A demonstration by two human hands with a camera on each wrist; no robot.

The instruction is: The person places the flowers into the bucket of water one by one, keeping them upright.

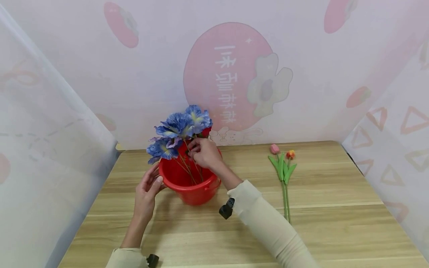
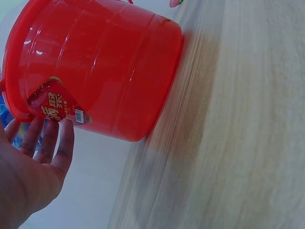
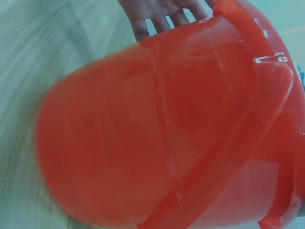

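Observation:
A red bucket (image 1: 194,195) stands upright on the wooden table, with long-stemmed blue flowers (image 1: 179,124) leaning out over its far left rim. My right hand (image 1: 204,152) is over the bucket's mouth, fingers curled, pinching a stem of the blue flowers. Something red (image 1: 206,131) shows behind the blossoms. My left hand (image 1: 147,190) touches the bucket's left side just under the rim. In the left wrist view its fingers (image 2: 64,148) are spread and fairly straight, tips by a dark red label (image 2: 59,102). The right wrist view shows the bucket's handle (image 3: 224,167) hanging down its side.
Two tulips (image 1: 284,175), one pink and one orange, lie on the table (image 1: 335,223) right of the bucket. A printed white backdrop (image 1: 301,111) rises behind the table, and similar sheets stand at both sides.

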